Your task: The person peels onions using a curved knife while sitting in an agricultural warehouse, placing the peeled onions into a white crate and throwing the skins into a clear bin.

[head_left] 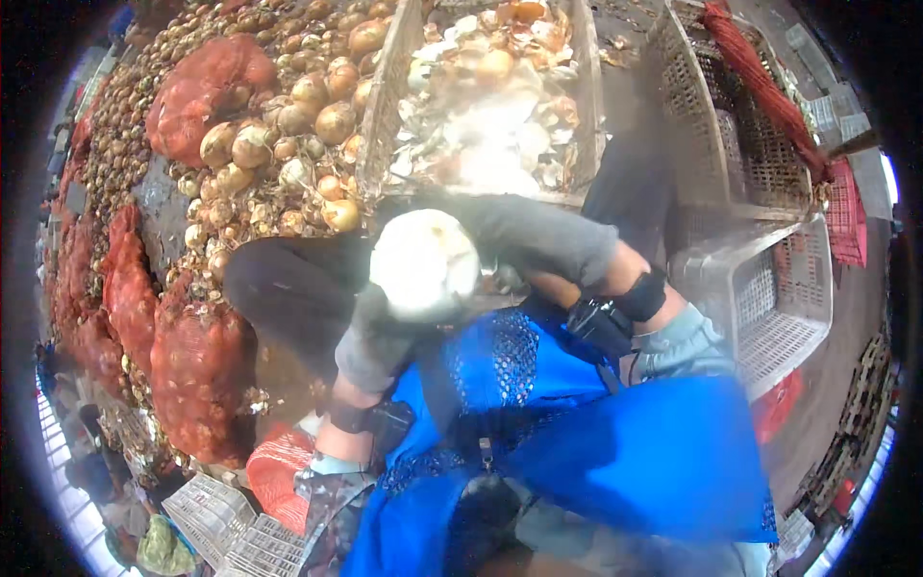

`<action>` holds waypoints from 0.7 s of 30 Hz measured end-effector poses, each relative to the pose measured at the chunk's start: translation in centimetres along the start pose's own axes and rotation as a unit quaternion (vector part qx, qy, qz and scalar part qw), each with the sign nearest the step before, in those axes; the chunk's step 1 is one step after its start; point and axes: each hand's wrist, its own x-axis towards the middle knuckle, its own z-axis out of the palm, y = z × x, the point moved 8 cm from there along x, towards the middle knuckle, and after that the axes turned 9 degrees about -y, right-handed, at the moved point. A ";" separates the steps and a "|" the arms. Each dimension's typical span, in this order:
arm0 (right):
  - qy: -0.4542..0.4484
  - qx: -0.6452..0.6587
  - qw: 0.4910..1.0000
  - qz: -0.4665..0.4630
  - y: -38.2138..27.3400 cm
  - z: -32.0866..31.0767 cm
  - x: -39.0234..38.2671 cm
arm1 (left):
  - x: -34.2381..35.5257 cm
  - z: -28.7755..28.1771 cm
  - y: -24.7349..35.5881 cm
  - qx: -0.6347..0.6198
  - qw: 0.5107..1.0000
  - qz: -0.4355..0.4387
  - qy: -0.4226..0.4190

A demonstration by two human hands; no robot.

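A large peeled white onion point(423, 264) is held up above my lap, bright and partly washed out by light. My left hand point(373, 337), in a grey glove, is closed round its lower left side. My right hand point(529, 231), also gloved in grey, reaches in from the right along the onion's far right side. Its fingers are blurred and partly behind the onion, so whether they grip anything does not show. Just beyond my hands stands a plastic crate point(588, 96) with onion skins and several peeled onions in it.
Unpeeled onions point(308, 106) lie heaped at the far left, with red mesh sacks point(202, 380) beside them. On the right stand stacked crates point(687, 106) and a tipped white crate point(822, 288). A rolled red mesh bag point(764, 82) lies across the stack. My blue apron point(654, 452) covers my lap.
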 end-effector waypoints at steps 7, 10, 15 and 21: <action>0.203 0.237 0.916 0.253 2.3 -1.1 -4.4 | 0.6 -0.1 1.0 -0.084 0.996 0.039 -0.012; 0.257 0.127 0.932 0.222 2.1 -1.8 -3.8 | 0.0 -1.4 1.7 0.008 0.997 0.058 0.045; 0.183 -0.171 0.935 0.252 -2.7 -0.9 -1.8 | -1.8 -0.6 2.5 0.116 0.986 0.103 0.053; 0.207 -0.190 0.929 0.241 -2.8 1.1 -2.2 | -1.2 0.5 2.5 0.093 0.989 0.096 0.068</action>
